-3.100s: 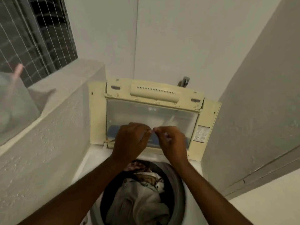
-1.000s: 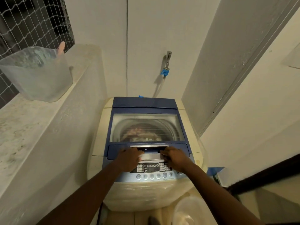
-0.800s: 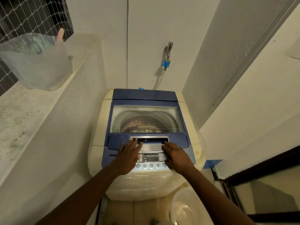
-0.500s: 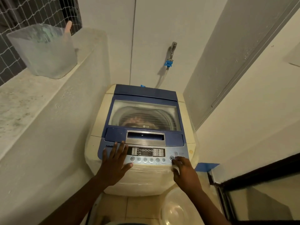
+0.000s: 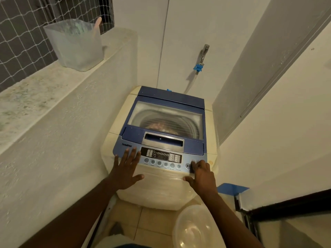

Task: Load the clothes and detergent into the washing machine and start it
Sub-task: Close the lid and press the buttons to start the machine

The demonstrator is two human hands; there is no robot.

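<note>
A cream top-loading washing machine (image 5: 116, 129) stands below me, its blue lid (image 5: 170, 101) closed flat. Through the lid's window, clothes (image 5: 157, 126) show dimly inside the drum. Along the front edge runs the control panel (image 5: 161, 156) with a row of round buttons. My left hand (image 5: 125, 169) lies flat, fingers spread, on the panel's left end and front edge. My right hand (image 5: 201, 173) rests at the right end, a finger touching the buttons near the play/pause symbol. Neither hand holds anything.
A translucent plastic container (image 5: 75, 43) with a pink handle sticking out sits on the rough ledge (image 5: 35, 90) at left. A tap (image 5: 203, 52) with a blue hose fitting is on the back wall. A clear plastic basin (image 5: 195, 228) lies on the floor tiles.
The lid was raised earlier and now lies closed. Both hands slid from the lid handle down to the control panel; the right hand moved to the buttons at the right end.
</note>
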